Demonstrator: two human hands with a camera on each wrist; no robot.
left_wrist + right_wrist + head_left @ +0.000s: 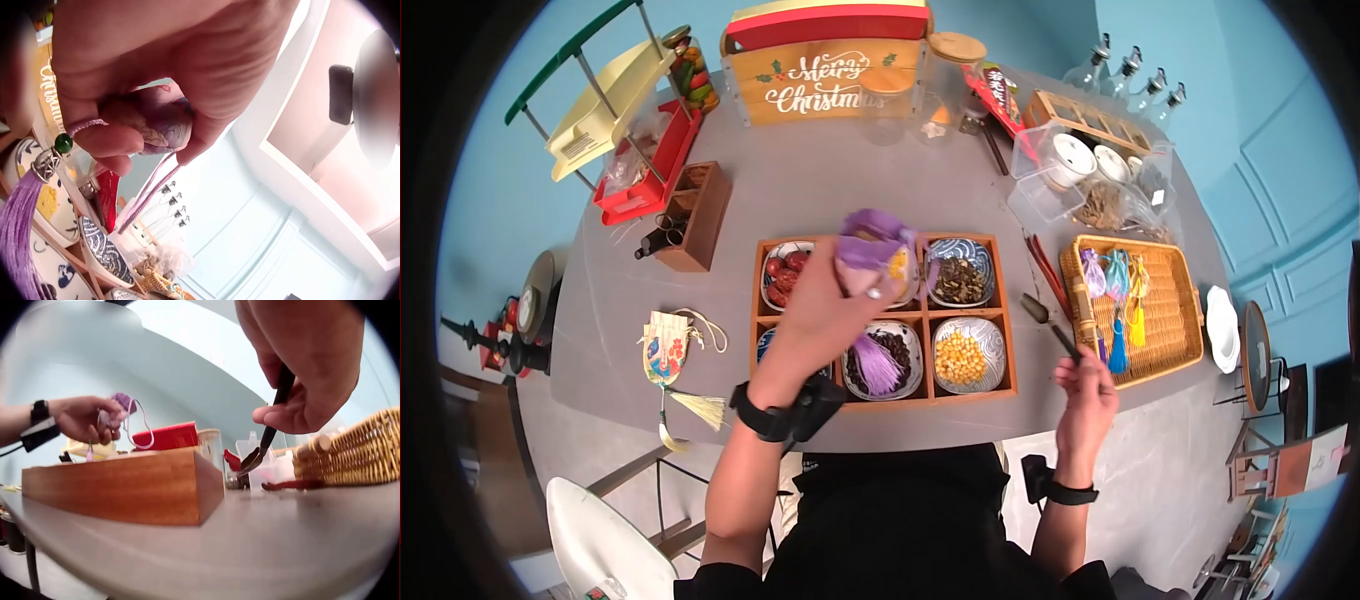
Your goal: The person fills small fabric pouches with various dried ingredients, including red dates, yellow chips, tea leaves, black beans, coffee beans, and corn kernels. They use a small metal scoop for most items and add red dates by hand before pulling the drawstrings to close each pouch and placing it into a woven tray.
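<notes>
My left hand (pixel 820 315) grips a purple drawstring pouch (pixel 878 228) above a wooden divided box (pixel 925 350). The pouch's mouth is gathered open at the top, and a lilac tassel (pixel 878 366) with a green bead (pixel 63 143) hangs from it. Bowls in the box hold red dried fruit (pixel 783 280), dried leafy bits (pixel 960 280), dark grains (pixel 892 350) and yellow corn kernels (pixel 962 357); the hand hides part of the left side. To the right of the box, my right hand (pixel 1088 395) holds a small dark-handled scoop (pixel 1035 308), its head tilted down toward the table.
A wicker basket (pixel 1170 330) with several tasselled pouches stands right of the scoop, beside reddish sticks (pixel 1050 270). An embroidered pouch (pixel 666 350) lies at left. Behind are a wooden caddy (pixel 700 230), glass jars (pixel 940 110), a Christmas crate (pixel 825 85) and clear plastic boxes (pixel 1040 200).
</notes>
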